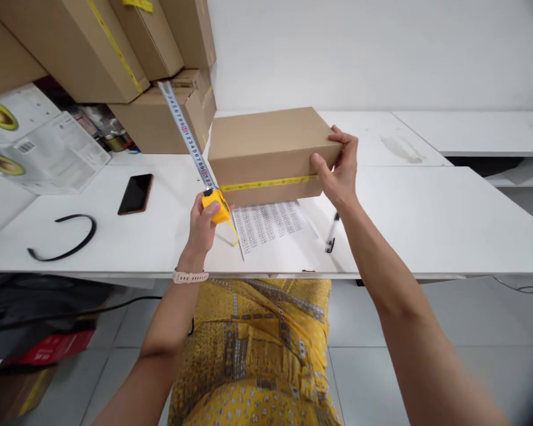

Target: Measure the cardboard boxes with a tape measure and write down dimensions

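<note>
My left hand [202, 223] is closed around a yellow tape measure [216, 206], its metal blade [187, 137] drawn out up and to the left, beside the left end of a brown cardboard box [266, 145]. A yellow tape strip runs along the box's near side. My right hand [341, 168] grips the box's right end, thumb on the near side and fingers over the edge. The box is slightly tilted above a printed sheet [266, 228], covering its far part. A pen [331, 235] lies below my right hand.
Stacked cardboard boxes [160, 118] stand at the back left of the white table [426, 225], near a carton with avocado pictures [48, 142]. A phone [135, 193] and a black curved band [91, 231] lie on the left. A white wall [382, 53] rises behind.
</note>
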Action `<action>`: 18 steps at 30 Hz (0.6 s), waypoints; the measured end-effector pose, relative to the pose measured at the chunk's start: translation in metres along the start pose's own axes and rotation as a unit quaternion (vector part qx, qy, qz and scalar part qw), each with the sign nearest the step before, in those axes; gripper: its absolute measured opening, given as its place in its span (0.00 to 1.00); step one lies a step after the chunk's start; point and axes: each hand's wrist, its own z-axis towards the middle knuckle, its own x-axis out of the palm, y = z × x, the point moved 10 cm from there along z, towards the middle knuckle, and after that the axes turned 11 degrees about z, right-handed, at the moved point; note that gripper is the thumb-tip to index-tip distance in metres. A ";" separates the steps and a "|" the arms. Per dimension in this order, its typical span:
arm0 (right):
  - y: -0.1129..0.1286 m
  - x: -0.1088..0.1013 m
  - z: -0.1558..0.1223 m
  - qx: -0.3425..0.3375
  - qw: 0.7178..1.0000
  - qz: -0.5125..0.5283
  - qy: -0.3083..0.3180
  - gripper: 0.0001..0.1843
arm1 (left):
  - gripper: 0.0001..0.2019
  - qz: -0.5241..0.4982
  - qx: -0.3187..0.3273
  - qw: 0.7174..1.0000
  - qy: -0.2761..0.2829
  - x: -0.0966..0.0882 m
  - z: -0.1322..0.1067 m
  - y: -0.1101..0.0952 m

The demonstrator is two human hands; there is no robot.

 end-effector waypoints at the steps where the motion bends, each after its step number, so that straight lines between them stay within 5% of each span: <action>1: -0.008 0.009 -0.002 0.003 1.000 0.011 0.010 0.37 | 0.25 0.005 -0.009 1.000 0.005 0.000 0.001 0.005; 5: -0.040 0.032 -0.017 0.023 0.996 0.087 0.026 0.36 | 0.26 0.066 0.039 0.997 -0.011 -0.015 0.004 -0.004; 9: -0.049 0.034 -0.036 0.027 0.988 0.152 -0.023 0.33 | 0.30 0.188 0.151 0.970 -0.006 -0.027 0.021 -0.052; 12: -0.051 0.028 -0.051 0.044 0.985 0.138 -0.091 0.30 | 0.37 0.305 0.197 0.930 0.062 -0.009 0.045 -0.089; 14: -0.057 0.021 -0.061 0.067 0.982 0.110 -0.137 0.29 | 0.42 0.410 0.213 0.877 0.132 0.020 0.061 -0.107; 18: -0.078 0.000 -0.075 0.116 0.972 0.028 -0.204 0.28 | 0.40 0.623 0.222 0.710 0.243 0.079 0.093 -0.112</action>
